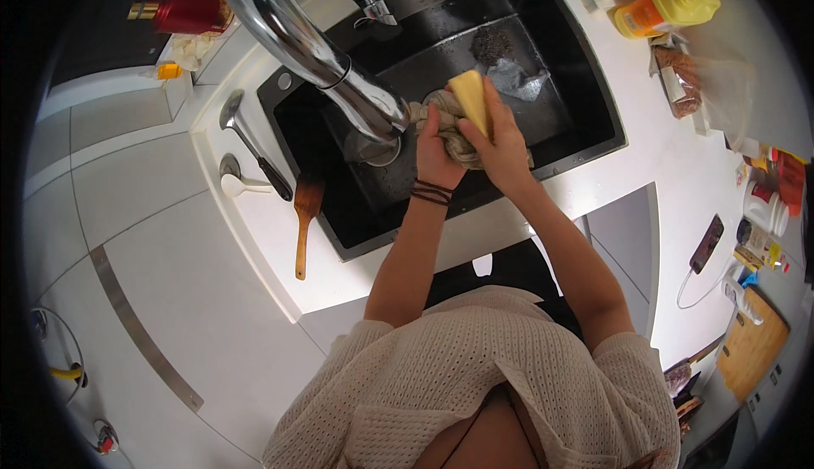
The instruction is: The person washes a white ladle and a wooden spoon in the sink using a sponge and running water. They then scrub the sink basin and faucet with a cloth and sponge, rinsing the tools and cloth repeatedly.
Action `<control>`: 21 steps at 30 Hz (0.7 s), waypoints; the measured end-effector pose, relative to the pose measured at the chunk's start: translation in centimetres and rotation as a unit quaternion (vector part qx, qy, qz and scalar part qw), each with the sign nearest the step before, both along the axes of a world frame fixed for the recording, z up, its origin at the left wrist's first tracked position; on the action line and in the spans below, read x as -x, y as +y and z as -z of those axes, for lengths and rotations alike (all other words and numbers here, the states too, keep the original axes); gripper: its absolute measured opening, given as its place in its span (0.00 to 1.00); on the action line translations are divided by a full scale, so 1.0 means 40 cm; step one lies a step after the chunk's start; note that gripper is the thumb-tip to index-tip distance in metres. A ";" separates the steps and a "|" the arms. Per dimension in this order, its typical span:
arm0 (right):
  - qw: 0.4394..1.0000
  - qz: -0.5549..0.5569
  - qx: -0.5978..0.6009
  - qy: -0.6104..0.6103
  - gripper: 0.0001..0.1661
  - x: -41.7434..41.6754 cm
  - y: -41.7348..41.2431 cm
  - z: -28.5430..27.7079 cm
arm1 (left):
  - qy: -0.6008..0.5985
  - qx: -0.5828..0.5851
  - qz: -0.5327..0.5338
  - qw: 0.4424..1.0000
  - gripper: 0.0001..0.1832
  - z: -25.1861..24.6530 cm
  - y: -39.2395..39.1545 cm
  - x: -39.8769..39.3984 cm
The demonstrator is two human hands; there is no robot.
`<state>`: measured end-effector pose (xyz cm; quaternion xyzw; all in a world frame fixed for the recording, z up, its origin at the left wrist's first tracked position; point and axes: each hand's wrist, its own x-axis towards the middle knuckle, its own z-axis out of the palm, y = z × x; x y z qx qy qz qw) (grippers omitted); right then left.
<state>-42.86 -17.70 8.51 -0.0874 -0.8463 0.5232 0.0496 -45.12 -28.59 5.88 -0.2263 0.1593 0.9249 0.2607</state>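
Over a black sink [407, 68], my left hand [439, 151] grips a bunched beige cloth [461, 144], with dark cords around the wrist. Beside it my right hand [505, 144] holds a yellow block [469, 97], perhaps soap, against the cloth. The chrome faucet [375, 109] reaches down just left of the cloth. A grey wet rag [520, 80] and a dark scouring pad [491, 46] lie on the sink's bottom, beyond my hands.
Left of the sink lie a ladle [254, 144], a white spoon [241, 186] and a wooden spatula [306, 218]. On the right are a yellow bottle [668, 10], a bagged brown item [677, 81], a phone [706, 244] with a cable and a cutting board [753, 345].
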 end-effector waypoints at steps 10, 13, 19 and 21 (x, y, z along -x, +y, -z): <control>0.967 -0.073 -0.241 0.039 0.26 -0.116 -0.022 -0.055 | 0.045 0.013 -0.028 0.999 0.23 -0.010 -0.020 0.038; 0.961 -0.054 -0.267 0.049 0.26 0.016 -0.025 -0.066 | 0.017 0.027 0.014 0.999 0.23 -0.005 0.015 0.017; 0.954 -0.101 -0.282 0.025 0.24 -0.042 -0.006 -0.057 | -0.009 0.000 0.003 1.000 0.25 -0.001 -0.002 0.024; 0.950 -0.130 -0.282 -0.035 0.25 -0.112 -0.002 -0.054 | -0.006 0.046 -0.021 0.999 0.27 0.001 -0.005 0.016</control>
